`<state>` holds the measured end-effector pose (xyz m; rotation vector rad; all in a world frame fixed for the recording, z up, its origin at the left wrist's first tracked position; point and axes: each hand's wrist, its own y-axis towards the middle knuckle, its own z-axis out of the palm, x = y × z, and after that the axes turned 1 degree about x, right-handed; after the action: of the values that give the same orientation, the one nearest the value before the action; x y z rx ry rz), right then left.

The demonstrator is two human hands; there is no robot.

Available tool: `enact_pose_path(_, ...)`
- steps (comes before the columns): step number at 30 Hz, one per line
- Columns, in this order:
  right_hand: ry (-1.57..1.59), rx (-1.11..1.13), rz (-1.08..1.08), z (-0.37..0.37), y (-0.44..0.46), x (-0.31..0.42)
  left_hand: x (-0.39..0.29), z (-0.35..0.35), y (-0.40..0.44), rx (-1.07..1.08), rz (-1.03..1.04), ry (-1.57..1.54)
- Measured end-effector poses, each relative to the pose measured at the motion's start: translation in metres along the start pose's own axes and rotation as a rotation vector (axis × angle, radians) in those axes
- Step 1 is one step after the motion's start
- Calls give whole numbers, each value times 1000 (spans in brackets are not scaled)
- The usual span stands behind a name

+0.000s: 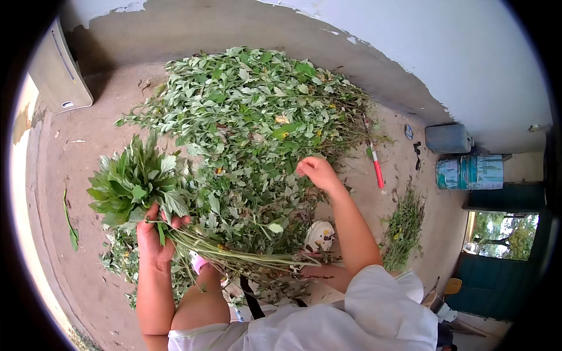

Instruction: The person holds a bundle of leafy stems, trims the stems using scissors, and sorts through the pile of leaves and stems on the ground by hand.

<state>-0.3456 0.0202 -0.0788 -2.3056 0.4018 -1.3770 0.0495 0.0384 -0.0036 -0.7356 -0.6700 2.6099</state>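
My left hand (155, 237) is wrapped round a bundle of leafy stems (137, 184), its leaves fanning out at the upper left and its long bare stems stretching right across my legs. My right hand (316, 171) hangs over the right part of a big heap of cut green plants (234, 105), fingers curled together. Whether anything is between those fingers is too small to make out. A few yellow flowers and brown leaves show in the heap.
A red and white stick (376, 167) lies right of the heap, near a smaller pile of stems (404, 228). By the wall stand a blue-grey jug (446, 138) and a patterned bucket (471, 172). A beige cabinet (61, 73) stands at the upper left.
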Motion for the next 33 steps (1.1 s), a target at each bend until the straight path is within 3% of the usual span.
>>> enact_pose_path(2,-399,-468,-24,-9,24,-1,-7,16,-9,-72,41,-11)
enact_pose_path(4,-520,-472,76,-22,48,-10,-9,15,-13,-44,69,41)
enact_pose_path(6,-958,-604,-48,-24,65,-10,-4,20,-13,-126,55,26)
enact_pose_path(7,-1055,-419,96,-23,67,5,-1,19,-12,-97,37,46)
enact_pose_path(10,-1217,-232,164,-19,82,-4,5,17,-6,-102,-31,36)
enact_pose_path(14,-850,-372,16,-40,115,-51,7,11,-4,-58,-37,43)
enact_pose_path(16,-694,-426,33,-55,91,5,8,6,-4,-40,-52,42)
enact_pose_path(19,-442,-595,-327,-91,69,35,8,10,-1,-46,-72,48)
enact_pose_path(22,-74,-491,-520,-124,42,61,10,14,1,-18,-80,19)
enact_pose_path(24,131,-384,-399,-148,27,55,11,14,2,-2,-86,21)
enact_pose_path(28,-79,-219,-240,-150,8,54,13,14,6,1,-88,3)
enact_pose_path(30,-998,-120,-77,-131,20,40,14,12,9,28,-80,4)
enact_pose_path(31,-997,-123,-79,-125,21,41,14,13,9,5,-86,-12)
enact_pose_path(33,-650,-164,-55,-113,24,48,12,14,7,-16,-84,-16)
